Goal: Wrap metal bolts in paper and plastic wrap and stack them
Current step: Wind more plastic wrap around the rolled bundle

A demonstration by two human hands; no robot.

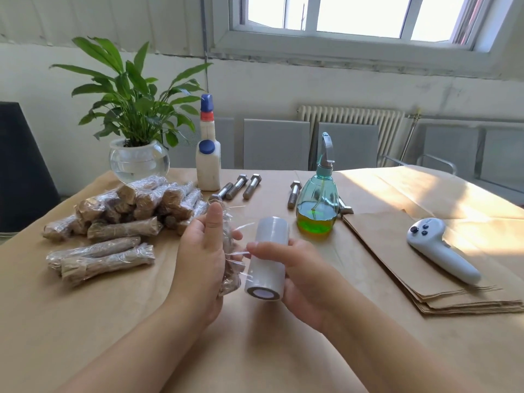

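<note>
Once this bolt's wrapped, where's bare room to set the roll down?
Free: the near table edge below both hands, and the strip between the spray bottle and paper sheet stack. Crowded: left, by the wrapped bolt pile, and around the bare bolts.

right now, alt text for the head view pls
The left hand holds a paper-wrapped bolt while the right hand holds a plastic wrap roll against it; wrapped bundles are stacked left, bare bolts behind.

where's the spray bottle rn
Head view, right of centre: the spray bottle stands just beyond the wrap roll, left of the paper stack.
</note>
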